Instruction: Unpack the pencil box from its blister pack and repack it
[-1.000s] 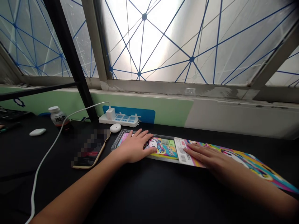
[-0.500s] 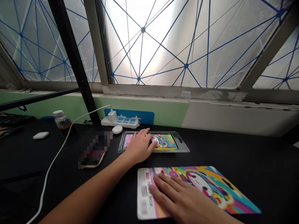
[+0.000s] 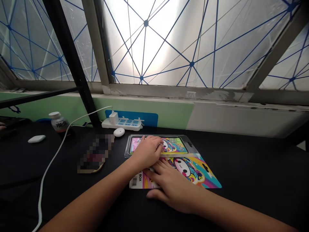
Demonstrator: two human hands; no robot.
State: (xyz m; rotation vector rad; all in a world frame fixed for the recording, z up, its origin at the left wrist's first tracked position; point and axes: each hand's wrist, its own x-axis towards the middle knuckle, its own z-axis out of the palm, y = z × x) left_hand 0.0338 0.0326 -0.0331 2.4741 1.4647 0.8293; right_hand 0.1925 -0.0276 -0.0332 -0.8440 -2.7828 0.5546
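My left hand (image 3: 150,149) lies on a clear plastic blister tray (image 3: 194,149) at the back of the black table. Its fingers are bent and rest over a colourful printed pack (image 3: 177,145) inside the tray, hiding part of it. Nearer me, my right hand (image 3: 170,183) is laid flat with fingers stretched on a bright cardboard backing card (image 3: 205,178) with a cartoon character. The card's far edge meets the near edge of the tray; whether it goes under the tray I cannot tell. A white barcode strip shows at the card's left end.
Left of the tray lie a blurred-out phone (image 3: 96,158) and a white earbud case (image 3: 119,132). A white power strip (image 3: 127,124) stands by the wall, its cable (image 3: 49,162) crossing the table. Farther left are a white-capped bottle (image 3: 59,124) and a white rounded object (image 3: 36,139).
My right hand has slid the backing card away from me and leftward, up to the tray. My left hand stays on the tray, its fingers more bent. The view has shifted slightly.
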